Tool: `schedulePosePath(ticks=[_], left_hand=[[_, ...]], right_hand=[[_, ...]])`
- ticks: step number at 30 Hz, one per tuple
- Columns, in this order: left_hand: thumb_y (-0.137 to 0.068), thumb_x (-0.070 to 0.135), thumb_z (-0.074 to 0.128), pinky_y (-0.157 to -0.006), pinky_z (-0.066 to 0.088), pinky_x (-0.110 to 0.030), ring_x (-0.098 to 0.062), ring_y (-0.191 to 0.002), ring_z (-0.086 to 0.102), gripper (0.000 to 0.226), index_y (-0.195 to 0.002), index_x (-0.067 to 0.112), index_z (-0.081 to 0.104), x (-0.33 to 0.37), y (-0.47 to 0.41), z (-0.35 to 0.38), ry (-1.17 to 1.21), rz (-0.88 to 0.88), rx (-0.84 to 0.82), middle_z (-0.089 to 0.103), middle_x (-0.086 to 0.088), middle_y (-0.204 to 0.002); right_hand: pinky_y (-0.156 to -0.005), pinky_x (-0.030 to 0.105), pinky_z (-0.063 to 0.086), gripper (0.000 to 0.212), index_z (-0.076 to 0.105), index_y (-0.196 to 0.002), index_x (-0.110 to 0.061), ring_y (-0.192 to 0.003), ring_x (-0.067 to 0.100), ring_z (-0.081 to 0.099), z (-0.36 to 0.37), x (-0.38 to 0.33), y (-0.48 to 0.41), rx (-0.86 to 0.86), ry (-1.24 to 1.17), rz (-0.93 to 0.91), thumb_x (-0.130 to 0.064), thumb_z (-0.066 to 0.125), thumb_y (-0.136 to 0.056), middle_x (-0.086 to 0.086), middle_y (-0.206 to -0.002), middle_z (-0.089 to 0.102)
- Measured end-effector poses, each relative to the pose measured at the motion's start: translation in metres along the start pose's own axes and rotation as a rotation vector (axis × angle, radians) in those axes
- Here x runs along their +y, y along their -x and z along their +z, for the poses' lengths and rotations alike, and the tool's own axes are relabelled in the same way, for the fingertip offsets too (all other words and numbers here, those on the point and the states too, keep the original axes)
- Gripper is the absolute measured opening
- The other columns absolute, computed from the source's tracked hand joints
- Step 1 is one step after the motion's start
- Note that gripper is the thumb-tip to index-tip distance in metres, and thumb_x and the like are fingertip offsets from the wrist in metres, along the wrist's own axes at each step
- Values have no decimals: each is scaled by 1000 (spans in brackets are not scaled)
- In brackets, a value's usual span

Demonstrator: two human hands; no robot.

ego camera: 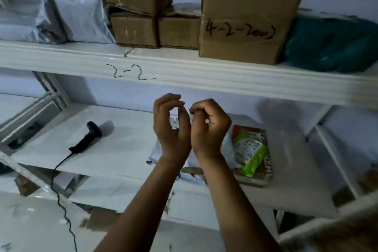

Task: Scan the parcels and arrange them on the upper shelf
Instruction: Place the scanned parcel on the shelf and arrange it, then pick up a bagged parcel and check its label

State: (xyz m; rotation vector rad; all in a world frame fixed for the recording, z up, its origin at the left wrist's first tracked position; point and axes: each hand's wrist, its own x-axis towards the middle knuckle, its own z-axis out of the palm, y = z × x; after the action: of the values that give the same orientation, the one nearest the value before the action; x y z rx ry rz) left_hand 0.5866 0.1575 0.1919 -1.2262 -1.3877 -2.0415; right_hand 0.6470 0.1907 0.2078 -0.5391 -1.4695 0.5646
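Note:
My left hand (171,127) and my right hand (208,127) are raised side by side in front of the lower shelf (122,155). The left fingers arch loosely toward the thumb; the right fingers are curled into a fist. Neither holds anything. Behind my wrists lies a white mailer (155,152), partly hidden. To their right a green packet (250,153) rests on a flat brown parcel (266,178). A black corded scanner (88,138) lies on the lower shelf to the left. The upper shelf (184,69), marked "2-2", holds a large marked box (245,22).
Also on the upper shelf are three smaller cardboard boxes (133,30), one stacked on top, grey poly bags (81,14) at left and a teal bag (331,45) at right. The scanner cable (59,194) hangs down over the shelf's front. More parcels lie below.

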Motion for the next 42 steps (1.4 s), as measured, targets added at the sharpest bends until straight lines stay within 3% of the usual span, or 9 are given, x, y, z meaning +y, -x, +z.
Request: schedulePosePath(ticks=[5, 11, 15, 20, 22, 25, 30, 39, 42], left_hand=[[-94, -1, 61, -74, 50, -20, -9, -87, 67, 14, -101, 9, 67, -10, 66, 54, 11, -522, -545, 69, 1, -97], [-98, 16, 64, -88, 49, -23, -25, -114, 66, 37, -135, 11, 62, -20, 139, 110, -169, -866, -1174, 69, -10, -129], [-99, 10, 58, -95, 46, -29, -36, -121, 63, 33, -131, 5, 66, -12, 167, 134, -273, -855, -1160, 68, -20, -130], [-99, 4, 50, -66, 55, -22, -38, -99, 72, 26, -114, -1, 70, -12, 174, 151, -279, -939, -1215, 73, -24, -110], [-92, 6, 55, -72, 59, -30, -36, -95, 72, 24, -108, 0, 72, -12, 176, 152, -252, -953, -1193, 74, -23, -105], [-80, 15, 61, -86, 56, -35, -33, -101, 70, 33, -102, -3, 77, -8, 175, 150, -107, -952, -1130, 75, -21, -105], [-87, 4, 67, -91, 56, -36, -17, -91, 68, 21, -107, 1, 74, 1, 161, 144, 180, -1026, -877, 73, -9, -98], [-76, 23, 67, -90, 58, -44, -14, -92, 69, 21, -97, 26, 68, -80, 56, 3, 231, -987, -556, 72, 3, -97], [-72, 49, 74, -94, 56, -45, -24, -105, 70, 59, -119, 15, 63, -116, 16, -69, 162, -1086, -476, 72, -5, -114]], right_hand=[[-64, 26, 44, 21, 69, -77, -19, -76, 12, 66, -74, 72, 8, 47, 237, 558, -5, 56, -88, -10, -76, 68], [-89, 32, 44, 39, 63, -134, -7, -123, 36, 61, -147, 146, 43, 2, 507, 1127, -12, 57, -96, 18, -135, 65], [-96, 39, 48, 36, 59, -135, -3, -122, 40, 60, -162, 167, 61, 2, 386, 1258, -21, 50, -105, 24, -135, 62], [-99, 55, 56, 29, 62, -125, -7, -111, 37, 66, -168, 209, 68, 328, -32, 1505, -25, 55, -102, 20, -122, 67], [-101, 49, 55, 25, 61, -122, -9, -117, 37, 64, -174, 215, 71, 298, 11, 1507, -22, 50, -104, 20, -125, 66], [-80, 33, 54, 20, 68, -111, -11, -111, 37, 69, -196, 228, 68, 247, 137, 1361, -17, 50, -104, 15, -107, 70], [-72, 40, 49, 28, 68, -75, -19, -80, 30, 62, -180, 194, 48, 349, 209, 907, -12, 46, -61, 12, -83, 68], [-68, 31, 42, 16, 72, -63, -21, -74, 19, 55, -53, 114, 32, 267, -169, 887, -10, 61, -67, -10, -62, 63], [-66, 26, 47, 23, 77, -68, -23, -70, 16, 64, 25, 80, 59, 145, -322, 945, -7, 63, -76, -7, -70, 71]])
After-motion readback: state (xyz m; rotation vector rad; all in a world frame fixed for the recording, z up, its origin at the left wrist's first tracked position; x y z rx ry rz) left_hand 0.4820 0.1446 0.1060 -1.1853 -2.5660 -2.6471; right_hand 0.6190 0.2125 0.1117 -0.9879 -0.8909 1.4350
